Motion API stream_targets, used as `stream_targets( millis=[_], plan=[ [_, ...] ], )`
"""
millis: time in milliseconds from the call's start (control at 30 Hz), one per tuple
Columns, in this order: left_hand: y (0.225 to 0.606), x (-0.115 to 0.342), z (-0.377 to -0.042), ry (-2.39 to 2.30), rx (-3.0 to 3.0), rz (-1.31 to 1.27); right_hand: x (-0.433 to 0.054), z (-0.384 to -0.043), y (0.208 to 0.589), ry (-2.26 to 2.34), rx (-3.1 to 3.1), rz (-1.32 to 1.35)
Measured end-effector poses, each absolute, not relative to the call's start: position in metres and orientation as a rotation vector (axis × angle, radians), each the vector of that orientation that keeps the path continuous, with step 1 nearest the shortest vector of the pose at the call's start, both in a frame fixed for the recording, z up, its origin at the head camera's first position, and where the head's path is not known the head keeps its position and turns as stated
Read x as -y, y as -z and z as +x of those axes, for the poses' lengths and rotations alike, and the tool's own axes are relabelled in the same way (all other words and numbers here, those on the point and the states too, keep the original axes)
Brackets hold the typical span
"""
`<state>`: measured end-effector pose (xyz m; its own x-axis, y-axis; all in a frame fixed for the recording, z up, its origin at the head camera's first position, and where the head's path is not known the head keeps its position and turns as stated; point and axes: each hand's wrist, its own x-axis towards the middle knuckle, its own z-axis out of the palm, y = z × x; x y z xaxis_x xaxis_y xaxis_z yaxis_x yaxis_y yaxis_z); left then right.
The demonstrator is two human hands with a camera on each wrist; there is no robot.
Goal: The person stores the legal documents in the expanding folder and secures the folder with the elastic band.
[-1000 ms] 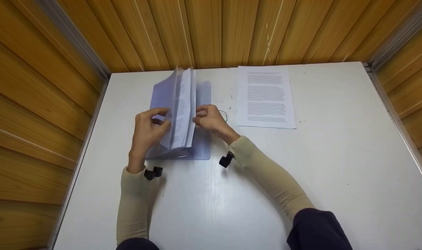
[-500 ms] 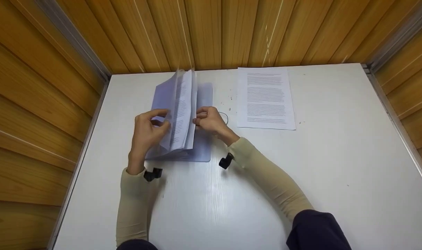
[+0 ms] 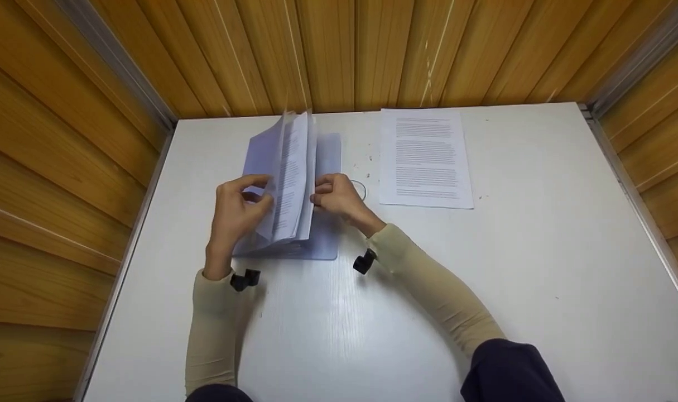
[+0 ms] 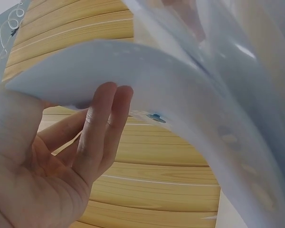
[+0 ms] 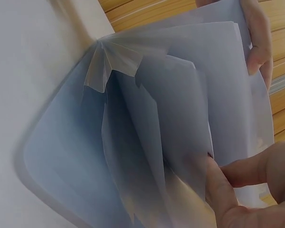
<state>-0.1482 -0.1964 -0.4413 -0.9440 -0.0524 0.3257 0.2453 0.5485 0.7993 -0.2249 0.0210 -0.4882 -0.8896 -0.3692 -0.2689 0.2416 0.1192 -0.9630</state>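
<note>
A translucent bluish accordion file folder (image 3: 325,243) stands partly fanned apart on the white table, left of the middle. Printed paper sheets (image 3: 292,187) show between its plastic leaves. My left hand (image 3: 234,215) pinches the left-hand plastic leaf (image 4: 147,80) near its edge, thumb on one side and fingers on the other. On the opposite side, my right hand (image 3: 341,196) pinches the edge of another leaf (image 5: 180,104) between thumb and fingertips. Pleated gussets (image 5: 102,66) join the leaves at the folder's end in the right wrist view.
A printed paper stack or sheet (image 3: 426,159) lies flat to the right of the folder. A thin cord loop (image 3: 363,188) shows beside the right hand. Small specks dot the white table (image 3: 539,234). Wood-patterned panels (image 3: 327,56) rise along its back and sides.
</note>
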Motion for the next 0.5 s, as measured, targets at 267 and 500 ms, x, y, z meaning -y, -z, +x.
stream_targets(
  millis=[267, 500],
  plan=[
    [0.4424, 0.1955, -0.1483, 1.336, 2.488, -0.184, -0.0204, -0.2219, 0.4908, 1.826, -1.969, -0.127],
    [0.4422, 0.1986, -0.1488, 1.346, 2.477, -0.182, -0.0245, -0.2234, 0.4929, 1.827, -1.955, -0.137]
  ],
)
